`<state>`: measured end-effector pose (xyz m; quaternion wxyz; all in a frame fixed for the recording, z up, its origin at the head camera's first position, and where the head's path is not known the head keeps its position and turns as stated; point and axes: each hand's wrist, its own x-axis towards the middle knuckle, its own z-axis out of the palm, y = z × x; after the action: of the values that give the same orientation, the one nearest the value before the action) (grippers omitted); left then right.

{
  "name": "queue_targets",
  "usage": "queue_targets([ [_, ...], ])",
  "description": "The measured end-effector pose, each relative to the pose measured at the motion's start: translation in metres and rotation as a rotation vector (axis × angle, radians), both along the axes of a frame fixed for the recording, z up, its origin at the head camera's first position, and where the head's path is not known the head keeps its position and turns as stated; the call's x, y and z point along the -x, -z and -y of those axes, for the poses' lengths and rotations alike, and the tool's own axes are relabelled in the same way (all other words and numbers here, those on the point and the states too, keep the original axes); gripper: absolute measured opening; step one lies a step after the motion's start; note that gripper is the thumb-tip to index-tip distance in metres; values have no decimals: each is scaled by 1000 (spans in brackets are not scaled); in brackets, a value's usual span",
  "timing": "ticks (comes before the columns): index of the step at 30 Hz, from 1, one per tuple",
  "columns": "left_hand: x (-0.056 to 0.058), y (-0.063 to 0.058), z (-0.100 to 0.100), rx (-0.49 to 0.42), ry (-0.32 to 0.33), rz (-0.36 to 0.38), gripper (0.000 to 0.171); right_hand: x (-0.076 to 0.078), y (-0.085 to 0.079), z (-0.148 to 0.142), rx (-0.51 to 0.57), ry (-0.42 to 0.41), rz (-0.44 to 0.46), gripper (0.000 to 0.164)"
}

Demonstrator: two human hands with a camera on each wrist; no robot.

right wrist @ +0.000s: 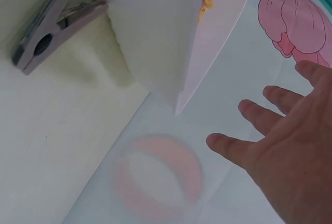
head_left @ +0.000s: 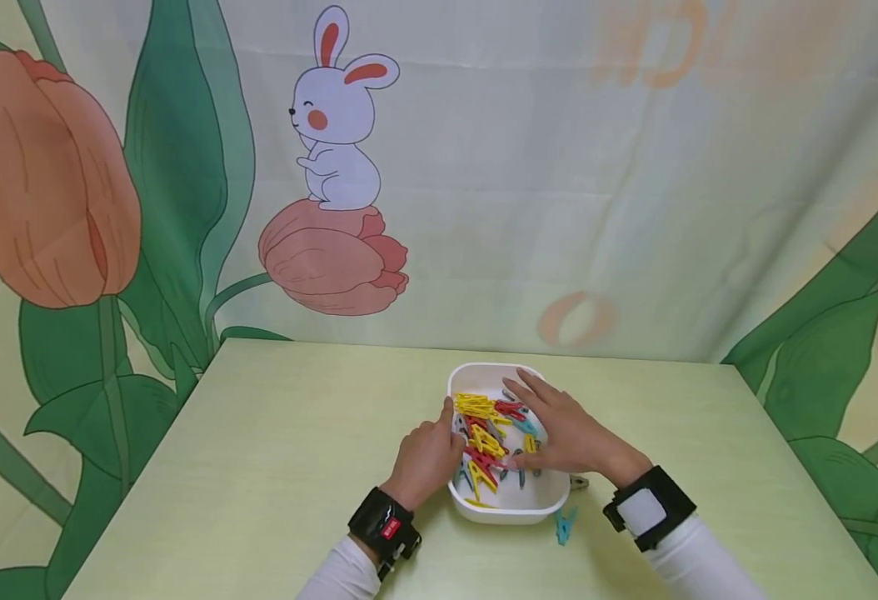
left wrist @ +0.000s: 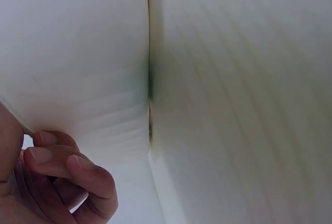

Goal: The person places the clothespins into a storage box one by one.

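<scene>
A white plastic basin (head_left: 510,516) holds several clothespins in yellow (head_left: 476,406), red, blue and grey. At its left rim, my left hand (head_left: 426,458) grips the edge with the thumb on the inner side. In the left wrist view, the curled fingers (left wrist: 96,180) lie against the basin's outer wall (left wrist: 78,53). Over the right half of the basin reaches my right hand (head_left: 570,433), fingers spread and partly covering the clothespins. The right wrist view shows those fingers (right wrist: 264,117) apart, with nothing held.
Outside the basin, a grey clothespin (right wrist: 62,24) lies on the table by its right side. A blue clothespin (head_left: 564,527) rests near the front right corner. Behind the pale table (head_left: 296,433) hangs a curtain (head_left: 484,167) printed with a rabbit and tulips.
</scene>
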<state>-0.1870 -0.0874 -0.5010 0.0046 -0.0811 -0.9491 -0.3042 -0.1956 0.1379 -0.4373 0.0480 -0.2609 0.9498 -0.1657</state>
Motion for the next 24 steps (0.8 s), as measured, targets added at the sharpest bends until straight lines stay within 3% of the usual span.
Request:
queue_targets([
  [13,-1,-1,0,11,-10,5,64,-19,-1,-23,15,1,-4,114],
  [24,-1,-1,0,12,-9,16,65,-31,11,-44,-1,85,14,120],
])
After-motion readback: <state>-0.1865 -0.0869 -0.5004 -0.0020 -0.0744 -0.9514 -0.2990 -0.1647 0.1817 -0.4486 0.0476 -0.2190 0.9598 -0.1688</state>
